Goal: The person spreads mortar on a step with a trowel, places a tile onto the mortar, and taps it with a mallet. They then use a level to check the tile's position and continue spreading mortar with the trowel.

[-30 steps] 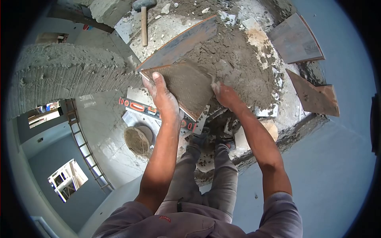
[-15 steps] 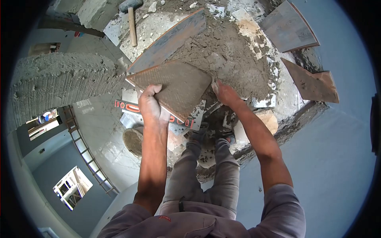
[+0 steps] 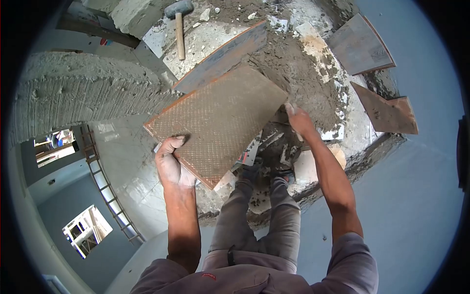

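Observation:
My left hand [image 3: 172,164] grips the near left edge of a large rectangular tile [image 3: 225,115], its thumb lying over the back. The tile's ridged back faces me, tilted, with a grey-brown coat over much of it. My right hand [image 3: 301,121] is closed beside the tile's right corner. What its fingers hold, if anything, I cannot make out. Beyond the tile spreads a rough bed of mortar [image 3: 306,73]. Another tile [image 3: 225,54] stands on edge just behind the held one.
A mallet [image 3: 180,36] lies at the upper left. A tile [image 3: 362,44] and a broken tile piece [image 3: 387,110] lean by the right wall [image 3: 391,196]. A rough concrete ledge [image 3: 88,93] runs along the left, with a ladder [image 3: 110,191] below it.
The held tile has swung nearer and turned its back more fully toward me, covering most of the spirit level. My left hand has moved down and left, my right hand slightly right and down.

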`<control>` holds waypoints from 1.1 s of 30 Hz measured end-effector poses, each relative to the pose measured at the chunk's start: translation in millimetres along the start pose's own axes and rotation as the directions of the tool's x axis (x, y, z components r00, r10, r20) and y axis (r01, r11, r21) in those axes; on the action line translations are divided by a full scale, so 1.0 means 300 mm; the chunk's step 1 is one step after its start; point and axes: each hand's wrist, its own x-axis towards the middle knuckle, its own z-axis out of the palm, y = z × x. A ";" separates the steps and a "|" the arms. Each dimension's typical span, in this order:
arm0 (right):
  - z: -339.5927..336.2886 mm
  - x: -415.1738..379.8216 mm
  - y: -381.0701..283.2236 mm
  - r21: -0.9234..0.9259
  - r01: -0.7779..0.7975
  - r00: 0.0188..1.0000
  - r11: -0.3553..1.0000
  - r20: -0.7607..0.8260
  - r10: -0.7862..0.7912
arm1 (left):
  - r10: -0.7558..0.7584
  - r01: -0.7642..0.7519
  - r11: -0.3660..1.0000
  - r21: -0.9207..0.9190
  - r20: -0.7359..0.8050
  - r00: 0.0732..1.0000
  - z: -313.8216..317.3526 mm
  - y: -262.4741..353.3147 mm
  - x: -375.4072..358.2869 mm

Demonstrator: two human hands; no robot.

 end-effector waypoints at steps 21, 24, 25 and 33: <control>0.036 -0.040 0.000 -0.169 0.035 0.970 0.985 -0.230 -0.074 | -0.012 0.006 0.996 0.089 0.066 0.998 -0.015 -0.091 -0.067; -0.013 -0.201 -0.107 -0.162 0.110 0.973 0.981 -0.184 -0.139 | -0.097 0.097 0.995 0.019 0.015 0.995 -0.037 -0.077 -0.051; -0.010 -0.243 -0.106 -0.169 0.114 0.972 0.979 -0.187 -0.145 | -0.095 0.095 0.995 0.011 0.019 0.995 -0.041 -0.077 -0.045; -0.010 -0.232 0.060 -0.226 -0.050 0.990 0.973 -0.141 0.018 | -0.007 0.009 0.999 -0.038 0.058 0.998 -0.079 -0.056 -0.036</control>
